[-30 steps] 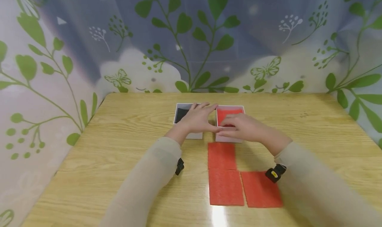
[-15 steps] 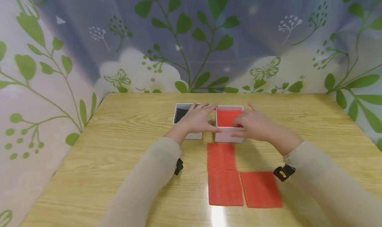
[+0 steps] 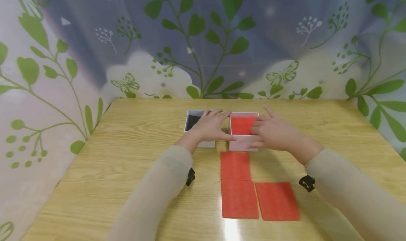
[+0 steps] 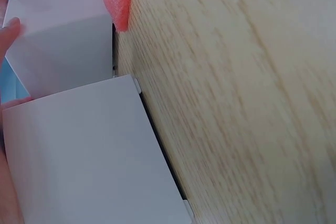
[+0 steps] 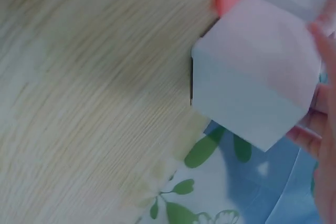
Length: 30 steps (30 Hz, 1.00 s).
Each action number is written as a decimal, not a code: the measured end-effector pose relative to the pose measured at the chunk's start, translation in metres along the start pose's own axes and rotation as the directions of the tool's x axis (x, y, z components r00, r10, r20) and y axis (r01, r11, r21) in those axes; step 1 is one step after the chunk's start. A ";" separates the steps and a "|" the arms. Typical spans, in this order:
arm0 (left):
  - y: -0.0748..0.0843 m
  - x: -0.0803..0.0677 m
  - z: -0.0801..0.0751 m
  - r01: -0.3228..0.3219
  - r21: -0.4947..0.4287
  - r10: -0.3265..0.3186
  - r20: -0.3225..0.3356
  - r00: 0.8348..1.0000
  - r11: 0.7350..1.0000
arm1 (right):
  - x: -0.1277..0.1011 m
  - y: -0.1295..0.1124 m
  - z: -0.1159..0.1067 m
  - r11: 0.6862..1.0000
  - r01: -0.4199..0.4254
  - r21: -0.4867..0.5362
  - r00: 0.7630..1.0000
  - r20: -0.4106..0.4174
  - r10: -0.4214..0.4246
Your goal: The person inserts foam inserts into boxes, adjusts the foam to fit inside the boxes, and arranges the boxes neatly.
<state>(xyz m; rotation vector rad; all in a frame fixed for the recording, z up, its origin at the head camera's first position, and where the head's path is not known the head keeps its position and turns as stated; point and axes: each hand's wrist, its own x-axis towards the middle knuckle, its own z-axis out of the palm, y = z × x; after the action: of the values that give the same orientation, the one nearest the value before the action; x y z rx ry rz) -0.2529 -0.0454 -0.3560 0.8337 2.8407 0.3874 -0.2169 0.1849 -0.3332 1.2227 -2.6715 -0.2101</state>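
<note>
Gripping from both sides, our hands meet at two small white boxes on the far middle of the pale wooden table (image 3: 133, 142). Our left hand (image 3: 209, 126) rests over the small white open box with a black lining (image 3: 191, 122), fingers laid forward across its top and thumb reaching toward the neighbouring box. Our right hand (image 3: 272, 131) holds the small white open box with a red sheet inside (image 3: 242, 126) by its right wall, fingers lightly curled against that side, thumb along the near wall and forefinger pointing away. How firmly either hand presses, we cannot tell.

Both boxes stand upright, just beside each other with a narrow gap between them; the left wrist view shows their plain white walls (image 4: 79, 145) and a corner of red foam behind. From the right wrist, the white box (image 5: 257, 72) is blurred, with our fingertips at its far edge.

Nearer to us, three flat red rectangular foam sheets lie on the wood: one (image 3: 235, 165) just in front of the red-filled box, a second (image 3: 239, 198) touching its near edge, and a third (image 3: 277, 201) just beside the second on the right. Behind the table hangs a curtain printed with green leaves and butterflies (image 3: 203, 40).
</note>
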 end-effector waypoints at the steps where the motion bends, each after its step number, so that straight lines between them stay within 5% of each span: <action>1: 0.000 0.000 0.000 0.000 0.000 0.000 0.001 1.000 1.000 | 0.000 0.002 0.000 1.000 -0.025 0.008 1.000 0.001 0.025; 6: 0.002 -0.002 -0.001 0.007 -0.010 -0.007 0.005 1.000 1.000 | -0.001 0.011 0.002 0.986 -0.164 0.000 0.985 0.061 0.163; 13: 0.001 -0.002 -0.002 -0.001 0.005 0.001 -0.007 1.000 1.000 | 0.004 0.010 0.004 0.980 -0.197 -0.018 0.971 0.134 0.198; 20: 0.000 -0.003 -0.001 0.007 0.020 -0.006 -0.007 1.000 1.000 | 0.019 -0.002 0.007 0.979 -0.195 -0.057 0.978 0.061 0.198; 30: 0.001 -0.002 -0.001 -0.007 0.022 0.007 -0.011 1.000 1.000 | 0.033 -0.005 0.011 0.949 -0.275 0.152 0.959 0.116 0.259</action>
<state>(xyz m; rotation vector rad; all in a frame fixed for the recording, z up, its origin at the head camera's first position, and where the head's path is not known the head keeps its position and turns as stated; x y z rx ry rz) -0.2513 -0.0455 -0.3542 0.8486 2.8575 0.3634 -0.2366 0.1567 -0.3407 0.8944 -2.9517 -0.0022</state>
